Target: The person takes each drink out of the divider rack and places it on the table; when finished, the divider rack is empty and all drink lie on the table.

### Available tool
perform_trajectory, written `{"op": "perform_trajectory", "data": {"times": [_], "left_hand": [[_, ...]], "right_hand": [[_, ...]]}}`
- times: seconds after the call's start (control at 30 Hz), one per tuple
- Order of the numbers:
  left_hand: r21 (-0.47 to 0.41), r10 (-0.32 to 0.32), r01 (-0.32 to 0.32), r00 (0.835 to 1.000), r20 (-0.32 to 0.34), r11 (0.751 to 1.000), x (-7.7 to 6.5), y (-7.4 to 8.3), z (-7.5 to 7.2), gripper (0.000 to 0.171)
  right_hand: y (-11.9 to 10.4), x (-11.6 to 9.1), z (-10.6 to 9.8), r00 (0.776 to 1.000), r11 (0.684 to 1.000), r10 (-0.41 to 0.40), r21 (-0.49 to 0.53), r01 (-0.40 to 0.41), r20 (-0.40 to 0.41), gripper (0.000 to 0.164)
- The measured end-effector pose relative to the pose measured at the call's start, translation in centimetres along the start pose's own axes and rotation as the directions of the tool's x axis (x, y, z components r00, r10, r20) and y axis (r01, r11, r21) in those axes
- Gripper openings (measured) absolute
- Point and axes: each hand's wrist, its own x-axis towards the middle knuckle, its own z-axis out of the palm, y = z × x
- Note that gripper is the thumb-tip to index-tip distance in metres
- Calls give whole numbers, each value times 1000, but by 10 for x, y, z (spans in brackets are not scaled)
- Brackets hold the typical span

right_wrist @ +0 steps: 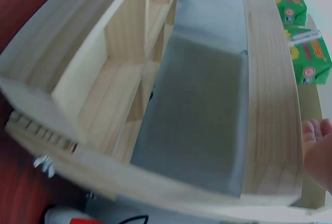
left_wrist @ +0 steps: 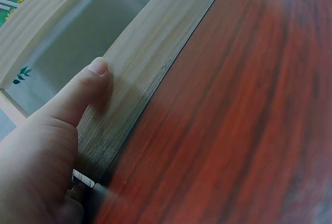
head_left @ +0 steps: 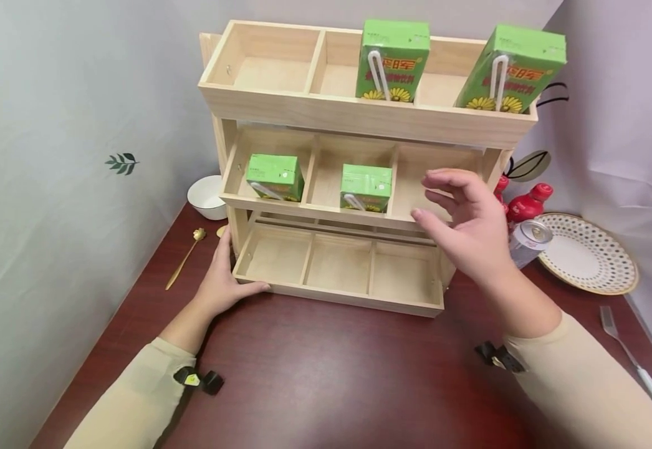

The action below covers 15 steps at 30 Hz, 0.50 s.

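Observation:
A three-tier wooden rack [head_left: 337, 296] stands on the table, each tier split into three compartments. My left hand [head_left: 222, 290] grips its lower left corner, thumb along the bottom tier's front board [left_wrist: 140, 63], other fingers at the side and partly hidden. My right hand [head_left: 466, 218] is at the middle tier's right compartment, fingers bent and apart from the thumb, holding nothing. Green drink cartons with white straws sit in the top tier's middle [head_left: 396, 62] and right [head_left: 513, 72] compartments. Two more sit in the middle tier's left [head_left: 275, 174] and middle [head_left: 365, 187] compartments.
On the left are a white bowl [head_left: 208, 196] and a gold spoon [head_left: 186, 259]. To the right stand red-capped bottles [head_left: 528, 202], a silver can [head_left: 530, 242], a patterned plate [head_left: 589, 252] and a white-handled fork [head_left: 642, 368]. Fabric walls [head_left: 51, 187] border the table.

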Motion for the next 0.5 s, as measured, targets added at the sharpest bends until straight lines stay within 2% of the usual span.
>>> {"op": "perform_trajectory", "data": {"times": [0.33, 0.5], "left_hand": [[14, 23, -23, 1000, 5, 1000, 1, 1, -1, 137], [24, 27, -27, 1000, 7, 999, 1, 1, 0, 138]], "right_hand": [[3, 15, 30, 994, 991, 41, -128, -29, 97, 58], [0, 20, 41, 994, 967, 55, -254, -28, 99, 60]]}}
